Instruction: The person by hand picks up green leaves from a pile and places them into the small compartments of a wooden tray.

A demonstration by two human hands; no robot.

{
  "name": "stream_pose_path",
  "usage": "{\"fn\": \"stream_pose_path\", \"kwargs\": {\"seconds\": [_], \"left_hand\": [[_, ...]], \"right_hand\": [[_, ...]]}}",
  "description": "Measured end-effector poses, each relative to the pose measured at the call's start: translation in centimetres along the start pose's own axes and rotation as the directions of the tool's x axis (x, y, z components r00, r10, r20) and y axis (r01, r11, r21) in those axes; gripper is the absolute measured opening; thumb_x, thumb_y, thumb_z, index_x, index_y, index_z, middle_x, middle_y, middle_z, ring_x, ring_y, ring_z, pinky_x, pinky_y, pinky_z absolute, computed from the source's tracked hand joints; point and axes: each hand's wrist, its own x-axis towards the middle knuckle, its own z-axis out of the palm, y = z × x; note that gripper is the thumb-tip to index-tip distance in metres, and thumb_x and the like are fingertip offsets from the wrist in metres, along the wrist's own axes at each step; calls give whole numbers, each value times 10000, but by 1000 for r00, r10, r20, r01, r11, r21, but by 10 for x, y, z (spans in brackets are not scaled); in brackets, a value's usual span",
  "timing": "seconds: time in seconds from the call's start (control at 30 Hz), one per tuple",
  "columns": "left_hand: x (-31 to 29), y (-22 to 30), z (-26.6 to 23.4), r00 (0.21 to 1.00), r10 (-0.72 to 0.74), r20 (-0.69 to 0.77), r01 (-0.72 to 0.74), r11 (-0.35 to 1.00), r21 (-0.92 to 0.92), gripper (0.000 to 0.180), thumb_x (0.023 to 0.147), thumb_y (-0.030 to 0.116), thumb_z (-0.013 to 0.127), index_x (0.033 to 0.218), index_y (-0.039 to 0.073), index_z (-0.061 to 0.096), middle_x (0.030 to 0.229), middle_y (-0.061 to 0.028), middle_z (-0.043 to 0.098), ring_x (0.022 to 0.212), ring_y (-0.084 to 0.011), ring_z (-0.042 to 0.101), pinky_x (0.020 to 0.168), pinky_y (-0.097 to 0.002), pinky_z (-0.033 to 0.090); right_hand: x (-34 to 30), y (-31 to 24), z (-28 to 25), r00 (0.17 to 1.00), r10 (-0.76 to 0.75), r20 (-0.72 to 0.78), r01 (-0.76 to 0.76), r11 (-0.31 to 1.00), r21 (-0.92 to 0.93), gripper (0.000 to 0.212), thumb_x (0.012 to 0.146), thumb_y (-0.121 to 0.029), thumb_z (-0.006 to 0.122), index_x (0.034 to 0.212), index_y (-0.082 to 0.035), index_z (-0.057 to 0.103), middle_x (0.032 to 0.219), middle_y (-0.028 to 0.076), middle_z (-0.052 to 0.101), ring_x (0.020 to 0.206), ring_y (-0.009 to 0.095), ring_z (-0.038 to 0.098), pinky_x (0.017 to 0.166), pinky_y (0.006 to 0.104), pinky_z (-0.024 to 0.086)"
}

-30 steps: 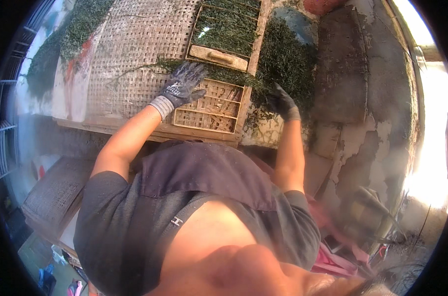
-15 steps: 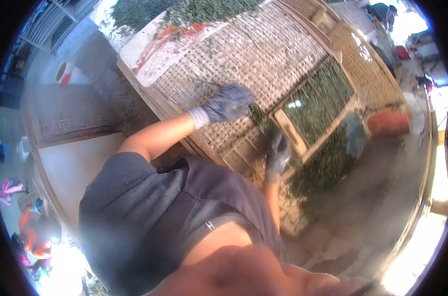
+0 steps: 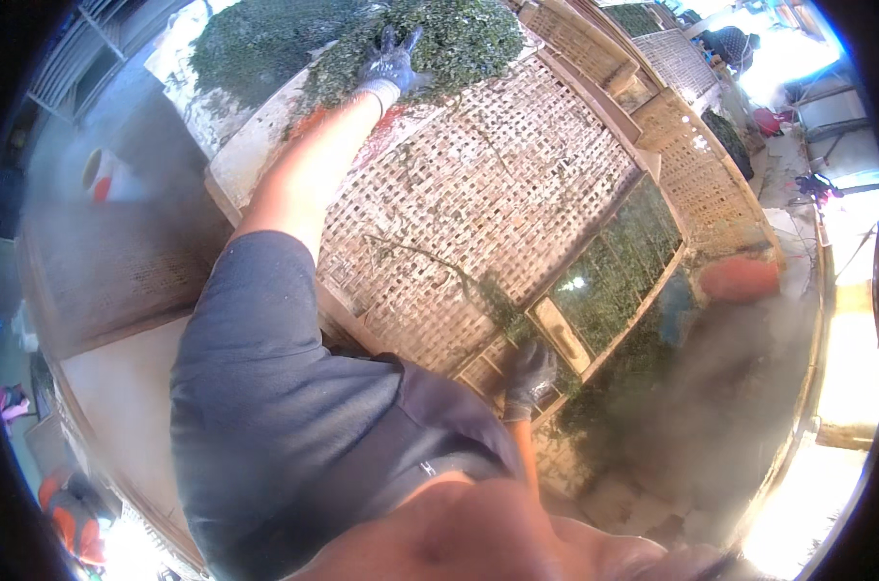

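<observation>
When we look down past the dark shirt (image 3: pixel 256 378), we see the R hand (image 3: pixel 530 370) low down, in a dark glove, by the wood end bar (image 3: pixel 561 337) of a frame (image 3: pixel 641 308). It's blurry, so we can't tell how far open it is or if it's got hold of anything. Green strands (image 3: pixel 499 302) lie nr it on the woven mat (image 3: pixel 478 184). The frame has flat green stuff (image 3: pixel 621 247) in it. Further up, the L hand (image 3: pixel 389 70), gloved too, lies on the big green pile (image 3: pixel 464 48) at the mat's top L edge. Its fingers are spread wide; we can't see what's under the palm. On the pile's L there's another green heap (image 3: pixel 251 48). Way back, top R, there's a person in dark clothes (image 3: pixel 730 46).
</observation>
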Motion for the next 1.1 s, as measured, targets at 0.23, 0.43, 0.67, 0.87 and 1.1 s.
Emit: {"fn": "stream_pose_path", "kwargs": {"seconds": [0.23, 0.43, 0.67, 0.87, 1.1], "left_hand": [[59, -50, -8, 969, 120, -214, -175, 949, -262, 420, 879, 309, 781, 1256, 139, 708, 1236, -228, 701, 1132, -376, 682, 1012, -453, 542], [42, -74, 31, 978, 92, -186, -155, 920, -360, 422, 965, 359, 714, 1319, 132, 677, 1316, -205, 684, 1202, -338, 660, 1056, -443, 519], [100, -89, -23, 962, -96, -254, -42, 871, -489, 400, 849, 205, 762, 1244, 147, 761, 1043, -123, 782, 992, -249, 727, 901, -397, 553], [142, -116, -83, 806, -165, -568, -254, 771, -584, 321, 854, 48, 686, 1172, 88, 691, 1044, -107, 717, 812, -210, 666, 713, -365, 543], [114, -46, -170, 809, -364, -462, -78, 711, -698, 363, 883, 343, 698, 1027, 11, 732, 1034, -214, 736, 961, -333, 712, 788, -416, 557]], "right_hand": [[-2, 1, 2, 998, 55, 14, -55, 998, -19, 286, 1004, -252, 595, 1082, -9, 726, 958, 243, 703, 905, 457, 650, 817, 545, 513], [-5, 11, 12, 997, -61, 47, 62, 998, -15, 290, 1001, -262, 603, 1125, -22, 707, 963, 249, 697, 909, 467, 646, 834, 552, 506], [-10, 27, 15, 991, -132, 27, 134, 986, -99, 266, 1016, -263, 608, 1146, -51, 703, 1027, 226, 704, 976, 450, 643, 876, 540, 505], [0, -4, 10, 999, -25, 24, 24, 1000, 8, 254, 1017, -245, 606, 1094, -32, 721, 1044, 220, 725, 973, 447, 654, 879, 538, 512], [-3, 1, -8, 997, 77, 26, -76, 997, -29, 296, 1032, -275, 576, 1117, -25, 712, 1034, 233, 716, 964, 457, 648, 862, 534, 513]]}}
